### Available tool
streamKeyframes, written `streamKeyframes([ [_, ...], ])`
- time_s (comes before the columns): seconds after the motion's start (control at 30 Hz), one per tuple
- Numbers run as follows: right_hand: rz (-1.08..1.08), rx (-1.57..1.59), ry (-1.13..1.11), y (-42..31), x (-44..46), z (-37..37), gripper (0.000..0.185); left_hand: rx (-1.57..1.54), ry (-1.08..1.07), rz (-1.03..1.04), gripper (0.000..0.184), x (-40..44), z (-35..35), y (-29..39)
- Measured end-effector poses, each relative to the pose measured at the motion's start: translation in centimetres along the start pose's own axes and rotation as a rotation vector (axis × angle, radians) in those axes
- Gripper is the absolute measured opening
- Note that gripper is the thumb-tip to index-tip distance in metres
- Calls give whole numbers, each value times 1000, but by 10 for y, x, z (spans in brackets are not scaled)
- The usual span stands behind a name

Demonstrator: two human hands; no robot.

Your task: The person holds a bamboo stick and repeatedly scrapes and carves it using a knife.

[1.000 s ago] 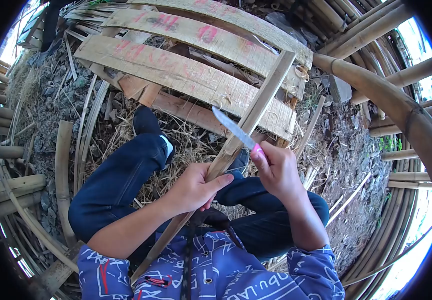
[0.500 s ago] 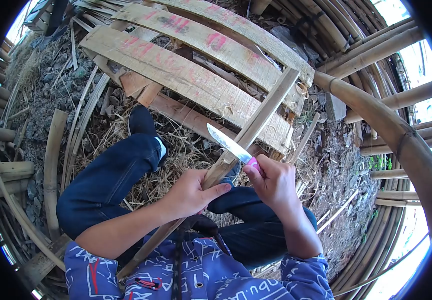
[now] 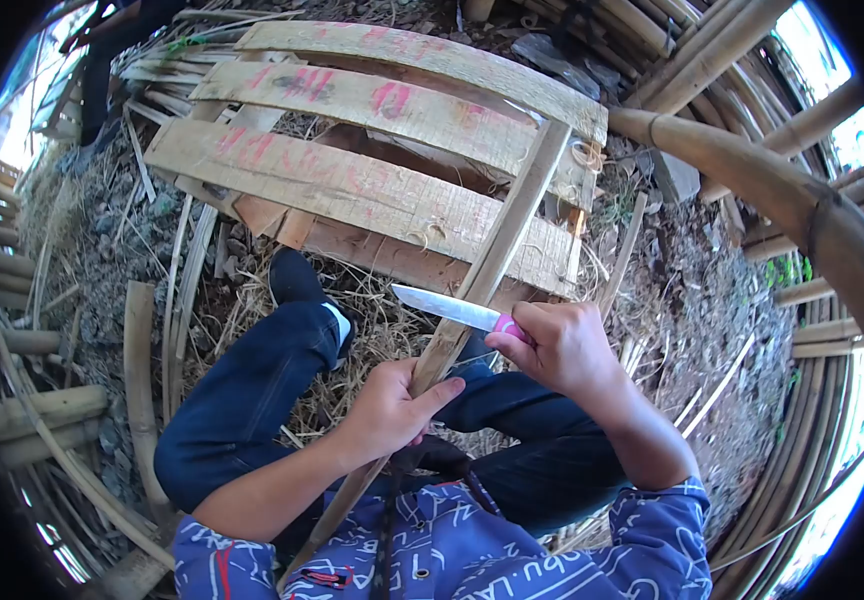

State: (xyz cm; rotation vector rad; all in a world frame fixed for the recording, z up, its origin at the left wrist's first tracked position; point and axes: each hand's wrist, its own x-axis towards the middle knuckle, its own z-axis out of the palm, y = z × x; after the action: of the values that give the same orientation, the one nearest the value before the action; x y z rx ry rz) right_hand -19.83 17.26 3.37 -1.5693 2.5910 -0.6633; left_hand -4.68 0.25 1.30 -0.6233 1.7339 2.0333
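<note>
Knife (image 3: pixel 442 304) orientation had changed since the earlier frame: the blade had swung flatter. At left, the left hand (image 3: pixel 389 408) was wrapped around the lower part of the wooden stick (image 3: pixel 508 225), thumb along it. The stick sloped up rightward, upper end over the slatted wooden frame (image 3: pixel 352 188). The blade crossed the stick above that hand; contact could not be determined. At right, the right hand (image 3: pixel 557 345) clasped the pink handle (image 3: pixel 507 326).
</note>
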Motion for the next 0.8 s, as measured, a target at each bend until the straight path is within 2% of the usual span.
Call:
streamKeyframes([
  [0.3, 68, 9, 52, -3, -7, 6, 45, 57, 78, 20, 30, -2, 9, 3],
  [0.6, 97, 5, 36, -5, -9, 6, 46, 111, 92, 47, 23, -1, 10, 2],
  [0.8, 114, 44, 33, -10, -9, 7, 46, 199, 142, 144, 23, 2, 8, -8],
])
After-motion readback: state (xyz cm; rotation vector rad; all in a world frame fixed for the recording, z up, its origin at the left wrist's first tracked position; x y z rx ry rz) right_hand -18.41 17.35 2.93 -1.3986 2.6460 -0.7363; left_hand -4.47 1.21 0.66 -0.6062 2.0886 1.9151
